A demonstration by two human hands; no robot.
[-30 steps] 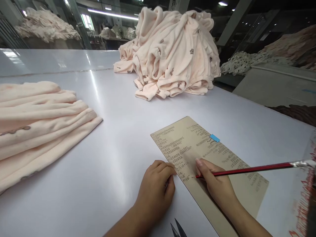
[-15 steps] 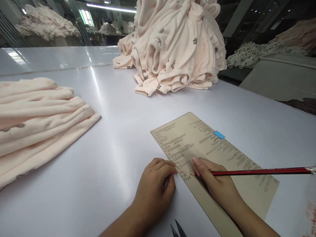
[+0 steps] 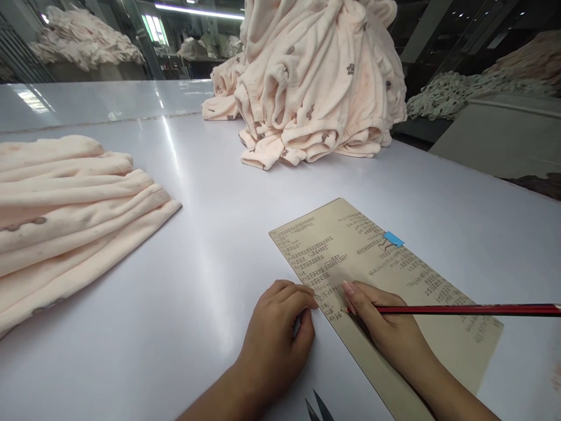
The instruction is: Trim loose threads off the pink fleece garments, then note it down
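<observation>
My right hand is closed around a red and black pencil. The pencil's tip meets a tan sheet of card, which bears rows of small handwritten marks, close to the sheet's left edge. My left hand rests on the table just left of the sheet. Its fingers are curled together with nothing visible in them, and the fingertips lie at the sheet's edge. A small blue tab sits on the right part of the sheet. Dark pointed scissor blades poke in at the bottom edge, below my left hand.
A tall heap of pale pink fleece garments stands on the white table beyond the sheet. Folded pink fleece lies at the left. Further cloth piles are in the background. A grey panel stands past the table's right edge.
The pencil tip has made a little more of the lowest row of marks, shifting slightly right. My left hand stays beside the sheet. The whole view has shifted a little.
</observation>
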